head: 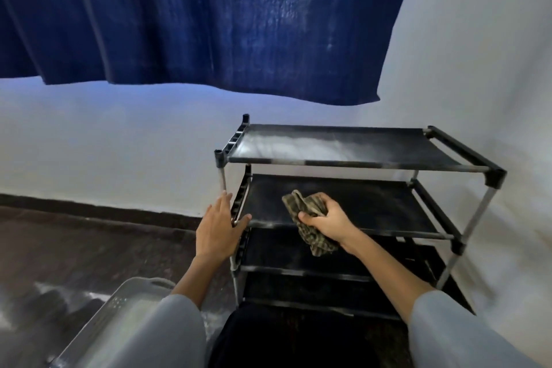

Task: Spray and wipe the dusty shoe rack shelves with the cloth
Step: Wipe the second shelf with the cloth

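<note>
**Left hand steadies the rack, right hand holds the cloth over the second shelf**

While the left hand (219,225) reaches forward with fingers straight and slightly spread, its thumb lies across the front left corner of the second shelf (373,206) and its fingertips point up beside the left post, close to or touching it. That forearm comes up from a grey sleeve at the bottom of the view. To its right, the right hand (324,222) has its fingers and thumb curled tight round a bunched plaid cloth (301,206); one end of the cloth sticks up toward the left, the other hangs down past the shelf's front rail. Whether the cloth touches the shelf fabric I cannot tell.

Two hands show, and one cloth. One black rack (495,176) stands against the white wall with four shelves counted top to bottom; the top shelf (298,146) carries a pale dusty patch. One grey basket (119,305) sits at lower left. One blue curtain (194,18) hangs above.
</note>
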